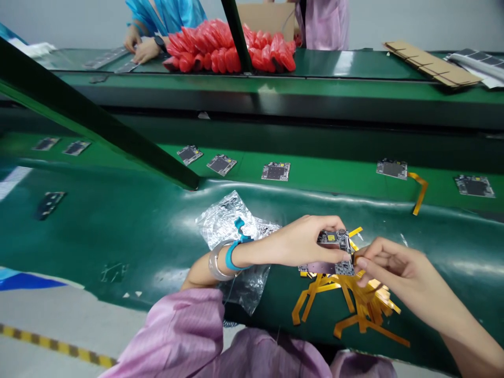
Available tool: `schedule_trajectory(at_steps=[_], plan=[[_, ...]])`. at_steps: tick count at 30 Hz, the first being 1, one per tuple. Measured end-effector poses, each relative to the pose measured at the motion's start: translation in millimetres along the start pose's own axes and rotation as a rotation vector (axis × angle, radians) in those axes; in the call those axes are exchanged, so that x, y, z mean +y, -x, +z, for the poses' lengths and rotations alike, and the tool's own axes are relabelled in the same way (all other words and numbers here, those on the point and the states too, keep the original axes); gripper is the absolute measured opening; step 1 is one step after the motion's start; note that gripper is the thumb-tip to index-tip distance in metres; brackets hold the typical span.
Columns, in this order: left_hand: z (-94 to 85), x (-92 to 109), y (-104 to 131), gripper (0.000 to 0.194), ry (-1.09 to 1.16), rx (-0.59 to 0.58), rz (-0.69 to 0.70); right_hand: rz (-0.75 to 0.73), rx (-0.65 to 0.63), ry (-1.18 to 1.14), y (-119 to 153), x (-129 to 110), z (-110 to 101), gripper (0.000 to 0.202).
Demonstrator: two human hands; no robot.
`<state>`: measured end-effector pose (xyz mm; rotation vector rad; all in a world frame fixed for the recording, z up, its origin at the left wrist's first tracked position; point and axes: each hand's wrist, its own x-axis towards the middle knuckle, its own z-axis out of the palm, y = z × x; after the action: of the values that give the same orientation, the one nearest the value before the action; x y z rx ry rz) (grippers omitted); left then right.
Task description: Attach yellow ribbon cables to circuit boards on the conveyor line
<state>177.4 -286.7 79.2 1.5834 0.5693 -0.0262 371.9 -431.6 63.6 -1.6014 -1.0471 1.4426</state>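
My left hand [311,240] grips a small circuit board [328,266] by its edges, thumb along the near side. A blue strap [232,256] and a clear bangle circle that wrist. At the board's right edge, my right hand [388,262] pinches the dark end of a flat orange flex cable; most of that cable is hidden by the fingers. Whether the cable end is seated in the board I cannot tell. Below both hands lies a loose pile of orange flex cables [368,304]. Silvery plastic bags [226,220] lie under and beside my left forearm.
Several circuit boards [275,171] lie spaced along the green belt beyond the mat; one board [392,168] at right has a flex cable attached. A slanted green post [98,113] crosses the left side. Red bundles [232,47] and co-workers' arms are at the far bench.
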Motion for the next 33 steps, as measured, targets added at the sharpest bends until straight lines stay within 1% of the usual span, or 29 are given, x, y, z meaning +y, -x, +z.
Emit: schedule_trajectory(at_steps=[7,12,16,19,26,30,33], plan=[[-0.5,2,0,0.023,-0.139,0.023,0.037,-0.011,-0.056,0.081,0,-3,-2,0.029],[-0.8,2,1,0.024,-0.142,0.012,0.028,-0.012,-0.084,0.079,0,-8,-1,0.03],[-2.2,3,2,0.024,-0.123,0.013,0.038,0.008,-0.063,0.036,2,-8,-1,0.03],[-2.7,3,2,0.026,-0.129,0.0,0.027,0.022,-0.076,0.024,3,-8,-1,0.028],[-1.0,1,1,0.023,-0.087,-0.028,0.045,0.075,-0.199,-0.02,-4,-14,0,0.027],[0.7,-1,0,0.025,-0.033,-0.006,-0.012,0.073,-0.173,-0.046,-5,-15,1,0.025],[2.6,-4,-4,0.029,-0.073,0.045,0.019,0.066,-0.156,-0.017,-6,-14,3,0.025]])
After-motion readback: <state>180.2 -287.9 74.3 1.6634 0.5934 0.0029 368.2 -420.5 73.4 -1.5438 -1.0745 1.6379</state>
